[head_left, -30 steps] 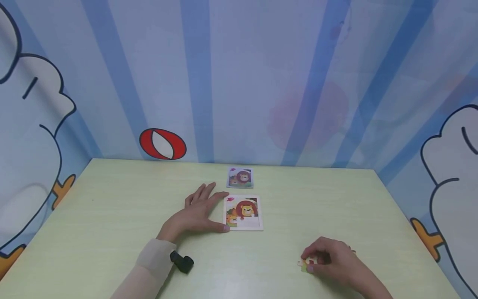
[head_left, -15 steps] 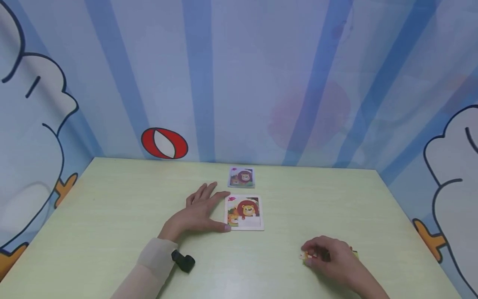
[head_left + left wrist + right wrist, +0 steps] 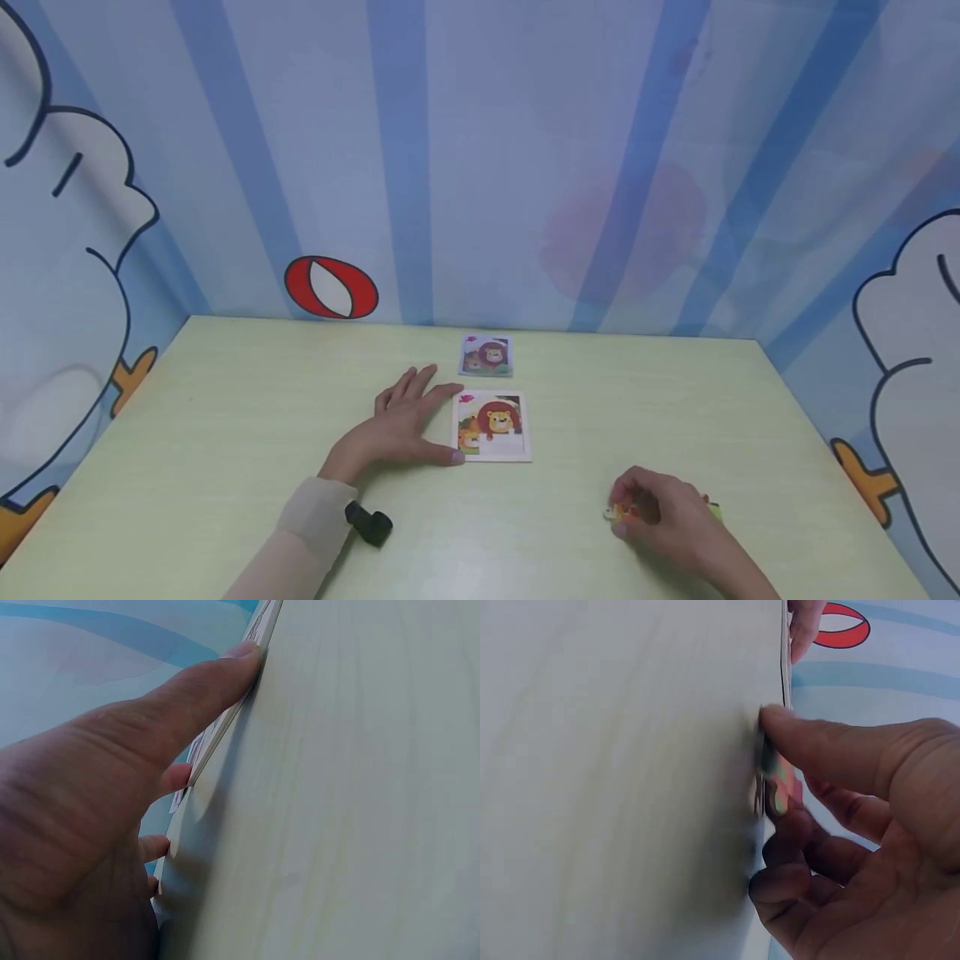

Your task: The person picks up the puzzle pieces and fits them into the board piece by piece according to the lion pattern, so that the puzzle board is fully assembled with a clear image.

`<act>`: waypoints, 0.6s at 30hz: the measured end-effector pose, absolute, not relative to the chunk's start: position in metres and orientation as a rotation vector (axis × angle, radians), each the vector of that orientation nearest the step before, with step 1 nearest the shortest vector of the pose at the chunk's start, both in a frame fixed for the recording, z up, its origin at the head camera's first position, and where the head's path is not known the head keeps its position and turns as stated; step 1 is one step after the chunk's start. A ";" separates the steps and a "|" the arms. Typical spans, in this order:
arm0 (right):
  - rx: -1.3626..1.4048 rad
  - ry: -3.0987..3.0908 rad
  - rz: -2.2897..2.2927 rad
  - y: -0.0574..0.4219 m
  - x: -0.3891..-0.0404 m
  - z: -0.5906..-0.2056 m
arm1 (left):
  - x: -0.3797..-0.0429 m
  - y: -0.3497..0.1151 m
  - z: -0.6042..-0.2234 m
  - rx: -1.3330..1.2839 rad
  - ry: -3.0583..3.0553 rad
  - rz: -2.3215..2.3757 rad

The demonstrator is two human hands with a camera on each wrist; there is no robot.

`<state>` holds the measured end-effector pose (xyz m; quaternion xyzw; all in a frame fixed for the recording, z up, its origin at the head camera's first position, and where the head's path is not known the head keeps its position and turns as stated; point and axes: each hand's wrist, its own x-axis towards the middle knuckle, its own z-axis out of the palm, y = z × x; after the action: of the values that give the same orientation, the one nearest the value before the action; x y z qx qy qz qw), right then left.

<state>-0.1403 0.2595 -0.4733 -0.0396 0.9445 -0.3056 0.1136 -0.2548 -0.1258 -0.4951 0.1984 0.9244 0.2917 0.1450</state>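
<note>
A jigsaw puzzle in a white frame (image 3: 525, 437) lies mid-table, showing a lion and a smaller animal, with a bare white area at its lower right. Spread out at its left side, my left hand (image 3: 393, 429) touches the frame's left corners with thumb and index finger; the left wrist view shows the thumb (image 3: 217, 675) on the edge. To the right and nearer, my right hand (image 3: 675, 517) pinches a small colourful puzzle piece (image 3: 622, 513) between thumb and fingers. In the right wrist view that piece (image 3: 784, 784) is blurred and partly covered by the fingers.
Behind the frame lies a small picture card (image 3: 485, 357) with the same lion scene. A bit of green and red, seemingly another piece (image 3: 715, 509), shows from behind my right hand. The pale table (image 3: 300, 358) ends at a printed blue curtain (image 3: 487, 167).
The piece in my right hand has turned and shifted slightly away from me, and the hand has risen a little with it. My left hand stays at the frame.
</note>
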 end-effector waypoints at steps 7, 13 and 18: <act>-0.194 2.754 -0.996 0.264 -0.142 -0.473 | -0.254 -0.127 -0.494 0.599 2.656 0.884; -0.211 2.752 -1.090 0.264 -0.146 -0.469 | -0.257 -0.127 -0.502 0.589 2.668 0.883; -0.223 2.744 -1.118 0.260 -0.150 -0.465 | -0.258 -0.128 -0.503 0.590 2.669 0.888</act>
<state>-0.1503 0.2597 -0.4651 -0.0748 0.9202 -0.3748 0.0849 -0.2580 -0.1278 -0.5033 0.2033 0.9204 0.3062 0.1334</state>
